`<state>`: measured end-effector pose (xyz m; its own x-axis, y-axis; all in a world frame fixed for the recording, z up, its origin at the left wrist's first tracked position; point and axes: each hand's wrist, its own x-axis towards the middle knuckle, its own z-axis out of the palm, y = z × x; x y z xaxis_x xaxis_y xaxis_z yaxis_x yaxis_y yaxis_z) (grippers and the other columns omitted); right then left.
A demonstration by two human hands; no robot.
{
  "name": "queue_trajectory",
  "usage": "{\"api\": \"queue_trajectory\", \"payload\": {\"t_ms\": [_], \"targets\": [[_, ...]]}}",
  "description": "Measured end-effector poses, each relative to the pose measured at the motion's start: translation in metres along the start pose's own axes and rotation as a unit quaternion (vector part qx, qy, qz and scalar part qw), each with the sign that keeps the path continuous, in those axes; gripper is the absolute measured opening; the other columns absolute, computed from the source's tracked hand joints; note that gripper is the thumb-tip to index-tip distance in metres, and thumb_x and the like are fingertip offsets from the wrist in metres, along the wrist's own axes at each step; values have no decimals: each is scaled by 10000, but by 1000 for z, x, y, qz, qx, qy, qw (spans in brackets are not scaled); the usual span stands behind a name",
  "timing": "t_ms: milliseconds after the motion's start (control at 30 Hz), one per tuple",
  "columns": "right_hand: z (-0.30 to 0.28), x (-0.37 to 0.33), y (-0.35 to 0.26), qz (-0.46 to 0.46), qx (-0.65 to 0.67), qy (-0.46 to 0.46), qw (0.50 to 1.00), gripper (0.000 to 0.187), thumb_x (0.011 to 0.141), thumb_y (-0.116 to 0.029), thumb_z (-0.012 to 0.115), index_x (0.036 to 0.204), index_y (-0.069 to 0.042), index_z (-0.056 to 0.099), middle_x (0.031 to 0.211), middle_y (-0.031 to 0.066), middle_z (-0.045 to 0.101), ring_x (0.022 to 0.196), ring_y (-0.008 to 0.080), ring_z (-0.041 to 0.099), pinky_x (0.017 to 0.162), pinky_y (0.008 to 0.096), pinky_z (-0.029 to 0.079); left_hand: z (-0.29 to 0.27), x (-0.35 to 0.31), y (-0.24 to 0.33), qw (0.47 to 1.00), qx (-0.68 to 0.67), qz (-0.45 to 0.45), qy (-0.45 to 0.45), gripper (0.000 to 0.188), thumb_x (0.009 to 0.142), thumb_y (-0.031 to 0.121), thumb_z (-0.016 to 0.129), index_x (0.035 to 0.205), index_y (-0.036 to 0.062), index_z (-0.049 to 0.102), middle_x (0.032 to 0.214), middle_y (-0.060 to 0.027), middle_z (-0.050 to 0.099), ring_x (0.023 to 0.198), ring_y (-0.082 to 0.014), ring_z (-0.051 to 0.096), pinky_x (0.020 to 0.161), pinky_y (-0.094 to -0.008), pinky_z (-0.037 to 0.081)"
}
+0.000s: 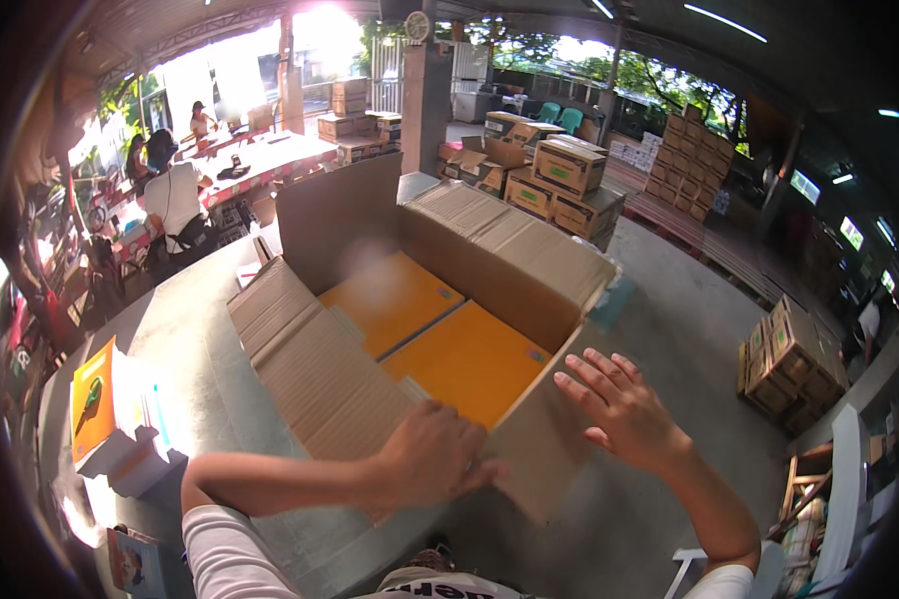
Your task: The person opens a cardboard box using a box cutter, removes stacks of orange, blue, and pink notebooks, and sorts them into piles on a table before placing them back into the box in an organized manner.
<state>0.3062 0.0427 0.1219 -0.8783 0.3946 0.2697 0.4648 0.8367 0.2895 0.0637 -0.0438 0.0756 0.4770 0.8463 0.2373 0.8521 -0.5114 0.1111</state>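
A large cardboard box (430,215) stands with its flaps folded outward on a grey table. Inside lie two stacks of orange-covered books (469,364), side by side and flat. At the near corner, my left hand (435,454) is curled over the edge of the near cardboard flap (539,464), its fingers closed and slightly blurred. Over the right end of that flap, my right hand (624,409) is held open with the fingers spread, holding nothing. Whether its palm touches the cardboard I cannot tell.
On the table's left stands a pile of books with an orange cover (92,399) on top. Stacked cartons (567,168) sit beyond the box, and more cartons (794,359) at the right. People work at a long table (260,155) at the far left, near a pillar (427,100).
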Motion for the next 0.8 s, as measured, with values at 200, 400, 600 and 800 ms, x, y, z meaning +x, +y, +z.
{"api": "queue_trajectory", "payload": {"t_ms": [200,400,600,800], "targets": [[76,60,58,-84,120,-2,989,505,592,-246,754,1027,-75,566,1022,107,591,1039,256,537,968,406,363,10,-5,-1,995,-53,-1,80,208,779,264,615,793,68,548,683,-30,555,686,-191,542,721,-319,392],[44,108,62,-179,135,-359,906,474,701,-545,615,800,-83,647,738,119,630,786,264,626,742,363,486,3,-5,1,988,-86,-61,116,141,807,191,580,821,64,523,667,-16,507,685,-163,530,740,-279,397],[65,221,30,-436,179,-416,778,537,760,-485,590,1066,-44,585,1013,135,602,990,284,558,843,374,450,2,-6,8,983,-76,-122,116,169,783,234,618,868,92,585,660,21,513,648,-130,512,725,-263,398],[139,235,-43,-691,119,-195,686,719,661,-405,709,1177,37,474,1236,200,455,1237,283,357,1065,414,217,6,-8,25,970,-32,-204,125,191,773,241,614,909,107,614,652,29,511,651,-120,510,803,-277,415]]}}
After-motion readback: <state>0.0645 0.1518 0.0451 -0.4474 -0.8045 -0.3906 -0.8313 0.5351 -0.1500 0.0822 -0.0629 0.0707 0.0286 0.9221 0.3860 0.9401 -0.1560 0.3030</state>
